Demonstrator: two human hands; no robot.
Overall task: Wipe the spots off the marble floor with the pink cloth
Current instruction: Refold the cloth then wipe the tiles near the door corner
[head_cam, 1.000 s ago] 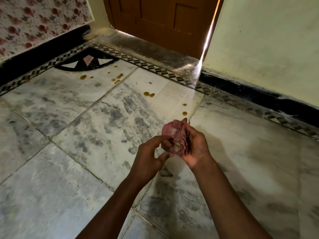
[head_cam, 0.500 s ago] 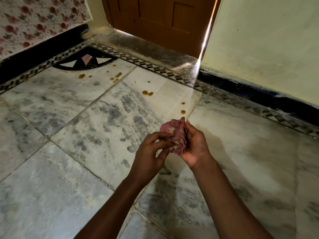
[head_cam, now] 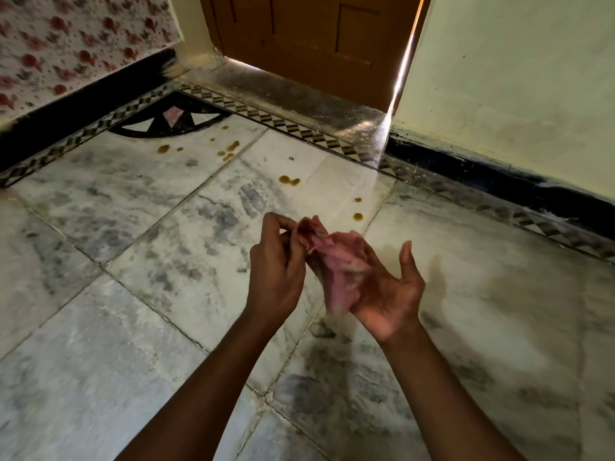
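The pink cloth (head_cam: 336, 264) is stretched between my two hands above the marble floor (head_cam: 166, 261), blurred by motion. My left hand (head_cam: 276, 261) pinches its upper corner between thumb and fingers. My right hand (head_cam: 389, 287) lies palm up with fingers spread, and the cloth drapes over its fingers. Several brown spots mark the floor beyond my hands: one pair (head_cam: 289, 180) in the middle, two small ones (head_cam: 358, 215) close to the cloth, and a scatter (head_cam: 229, 149) near the patterned corner.
A wooden door (head_cam: 309, 44) stands at the back behind a dark threshold (head_cam: 293, 91). A black skirting (head_cam: 499, 174) runs along the pale wall on the right. A patterned border and a black inlay (head_cam: 166, 121) edge the floor at the far left.
The cloth was bunched in my right hand; now my right hand has opened palm up and my left hand has pulled a corner out, spreading the cloth.
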